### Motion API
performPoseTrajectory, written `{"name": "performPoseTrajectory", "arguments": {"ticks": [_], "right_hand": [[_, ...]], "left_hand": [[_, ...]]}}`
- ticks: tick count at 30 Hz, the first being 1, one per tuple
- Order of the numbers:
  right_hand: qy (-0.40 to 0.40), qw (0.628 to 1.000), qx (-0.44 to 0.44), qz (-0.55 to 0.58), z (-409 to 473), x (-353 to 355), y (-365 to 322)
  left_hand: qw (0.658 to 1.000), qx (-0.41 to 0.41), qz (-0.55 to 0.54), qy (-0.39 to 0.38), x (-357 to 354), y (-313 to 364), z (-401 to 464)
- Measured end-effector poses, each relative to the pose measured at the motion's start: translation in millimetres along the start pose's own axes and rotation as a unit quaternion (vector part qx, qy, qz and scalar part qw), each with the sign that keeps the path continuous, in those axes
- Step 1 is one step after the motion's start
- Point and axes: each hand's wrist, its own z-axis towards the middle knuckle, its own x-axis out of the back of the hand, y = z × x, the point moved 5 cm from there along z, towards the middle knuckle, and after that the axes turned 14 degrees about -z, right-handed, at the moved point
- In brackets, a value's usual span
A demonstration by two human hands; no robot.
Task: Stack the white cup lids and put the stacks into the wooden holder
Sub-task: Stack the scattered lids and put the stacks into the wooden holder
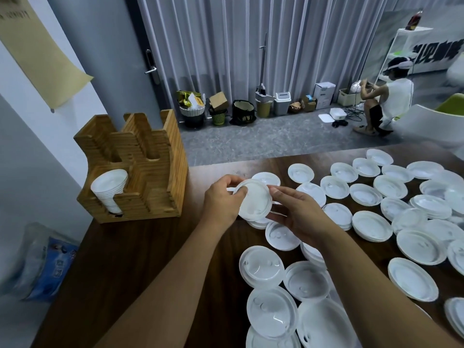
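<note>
Lids (371,226) covered the right and near part of the dark wooden table (140,249), dozens of them, mostly single or in low piles, some overlapping, all well apart from the wooden holder (153,187) at the table's left far corner. Step in hand looked like squaring up a small stack before loading it. Held stack (254,199) was lifted off the table between both hands, tilted toward the camera, near the holder but not touching it. Left hand (221,199) pinched the stack's left rim with curled fingers, thumb on the face. Right hand (298,212) gripped the right rim, fingers curled under, thumb on top. To do it well, I'd judge: press rims until they nest flush, keep grip on both sides so nothing fans out, add more lids before carrying, then slide the stack sideways into a slot edge first.

Holder: several upright slots. Front left slot held one leaning stack of lids (109,190), bottom end touching the slot floor. Two rear slots looked empty, interiors partly hidden. Front right compartment couldn't be read
</note>
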Motion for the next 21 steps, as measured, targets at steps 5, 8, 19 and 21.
{"name": "performPoseTrajectory", "arguments": {"ticks": [5,8,19,21], "right_hand": [[0.025,1.000,0.003,-0.008,3,7,3],[0.046,0.999,0.000,-0.003,4,12,4],[0.115,0.993,0.018,-0.036,5,25,-1],[0.150,0.988,0.032,-0.033,5,33,-4]], "left_hand": [[0.999,0.009,-0.033,-0.007,-2,-4,0],[0.994,0.029,-0.101,-0.011,-2,-5,3],[0.965,0.094,-0.245,0.011,2,-13,16],[0.952,0.146,-0.242,0.116,18,-30,21]]}}
